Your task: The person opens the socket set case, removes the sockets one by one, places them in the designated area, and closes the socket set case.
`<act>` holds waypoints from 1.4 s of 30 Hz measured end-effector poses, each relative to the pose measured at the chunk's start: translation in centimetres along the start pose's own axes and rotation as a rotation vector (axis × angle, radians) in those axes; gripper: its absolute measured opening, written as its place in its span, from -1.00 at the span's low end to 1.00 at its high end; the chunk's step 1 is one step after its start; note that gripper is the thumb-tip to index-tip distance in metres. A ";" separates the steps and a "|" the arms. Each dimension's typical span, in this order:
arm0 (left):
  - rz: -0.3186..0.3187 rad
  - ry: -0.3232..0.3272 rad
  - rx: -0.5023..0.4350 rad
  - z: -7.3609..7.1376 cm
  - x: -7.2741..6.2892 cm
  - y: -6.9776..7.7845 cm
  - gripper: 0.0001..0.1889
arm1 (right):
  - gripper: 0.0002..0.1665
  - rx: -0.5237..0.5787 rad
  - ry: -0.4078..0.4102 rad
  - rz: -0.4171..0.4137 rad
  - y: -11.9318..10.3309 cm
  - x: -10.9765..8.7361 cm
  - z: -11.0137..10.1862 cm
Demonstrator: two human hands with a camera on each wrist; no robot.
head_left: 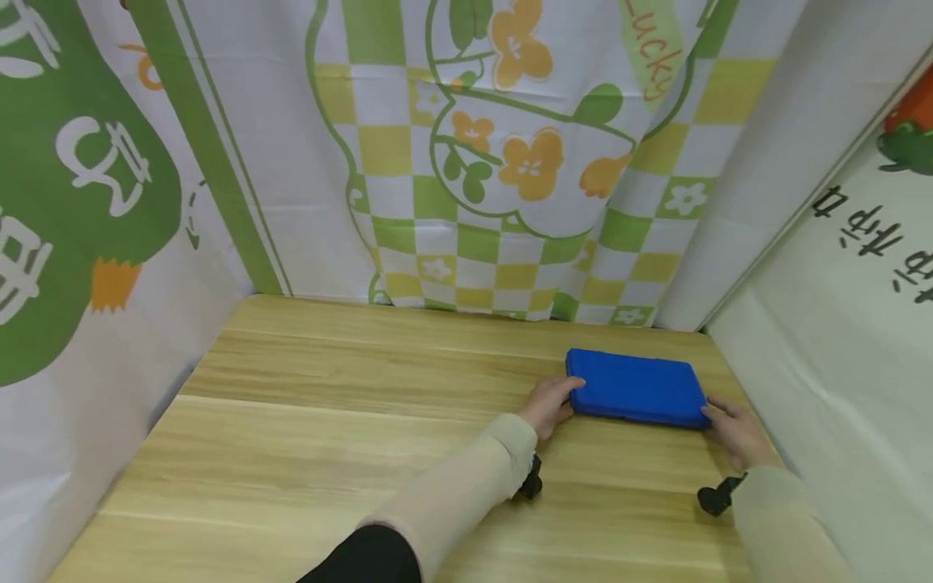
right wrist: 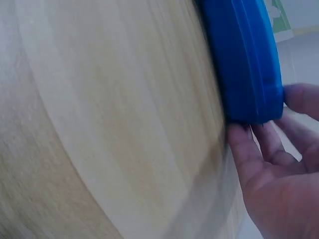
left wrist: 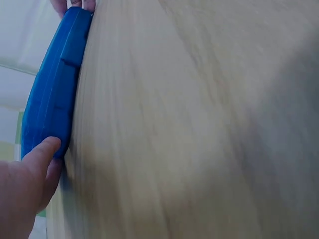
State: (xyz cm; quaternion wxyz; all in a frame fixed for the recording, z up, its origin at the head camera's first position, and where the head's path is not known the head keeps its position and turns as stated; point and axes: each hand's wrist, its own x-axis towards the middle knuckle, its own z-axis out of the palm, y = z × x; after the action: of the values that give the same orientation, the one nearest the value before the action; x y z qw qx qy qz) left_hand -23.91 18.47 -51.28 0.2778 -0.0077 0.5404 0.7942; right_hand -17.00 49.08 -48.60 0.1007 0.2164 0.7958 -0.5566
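Note:
A flat blue plastic case, rectangular with rounded corners, lies low over the wooden table toward its back right. My left hand grips the case's left end, thumb over the top edge and fingers lower down. At the opposite end, my right hand holds the right corner between thumb and fingers. In the left wrist view the case shows its ridged front side close along the tabletop. The right wrist view has the fingertips right at the case's end, the thumb on its upper edge.
The wooden table runs back to a hanging curtain with green and yellow checks and flowers. Printed white sheets stand on the left and right, the right one close beside my right hand. Each wrist carries a small black camera mount.

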 end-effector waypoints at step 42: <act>-0.133 0.090 0.165 -20.4 -10.6 8.0 -0.62 | -0.22 0.100 -0.374 -0.094 -5.9 -2.4 18.4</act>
State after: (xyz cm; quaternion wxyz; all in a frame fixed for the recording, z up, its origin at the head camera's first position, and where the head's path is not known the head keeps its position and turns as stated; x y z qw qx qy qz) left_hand -24.44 -5.81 -49.67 0.3048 -0.0563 0.6141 0.7258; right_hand -19.03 29.66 -49.25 0.2096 0.0766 0.7438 -0.6301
